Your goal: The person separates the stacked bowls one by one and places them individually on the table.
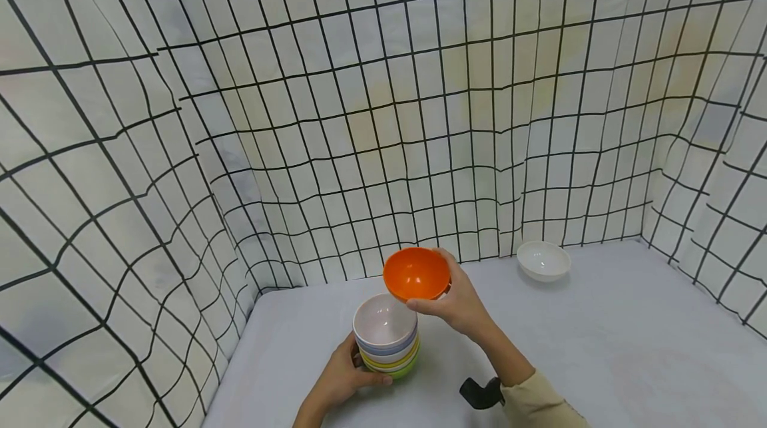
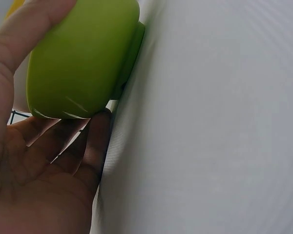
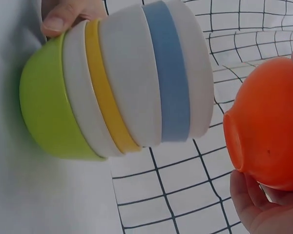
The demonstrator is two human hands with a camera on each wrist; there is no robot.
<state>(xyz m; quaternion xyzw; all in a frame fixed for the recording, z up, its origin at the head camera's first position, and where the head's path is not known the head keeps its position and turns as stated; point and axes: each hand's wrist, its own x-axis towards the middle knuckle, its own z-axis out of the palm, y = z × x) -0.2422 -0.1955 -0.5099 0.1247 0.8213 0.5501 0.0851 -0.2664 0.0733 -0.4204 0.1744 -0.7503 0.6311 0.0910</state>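
An orange bowl point(image 1: 416, 273) is held up by my right hand point(image 1: 460, 301), thumb at the near side and fingers round the far side. Just below and to its left stands a stack of nested bowls on the white table. The top bowl point(image 1: 385, 321) is pale pinkish white; under it the right wrist view shows a blue bowl point(image 3: 170, 73), white ones, a yellow bowl point(image 3: 107, 87) and a green bowl point(image 3: 53, 102) at the bottom. My left hand point(image 1: 341, 375) grips the stack low down, its thumb and fingers round the green bowl. A gap separates the orange bowl from the stack.
A white bowl point(image 1: 543, 261) sits apart at the back right of the table point(image 1: 629, 321). White cloth walls with a black grid point(image 1: 383, 115) enclose the table at the back and sides. A black object point(image 1: 481, 393) is beside the right sleeve point(image 1: 542, 405).
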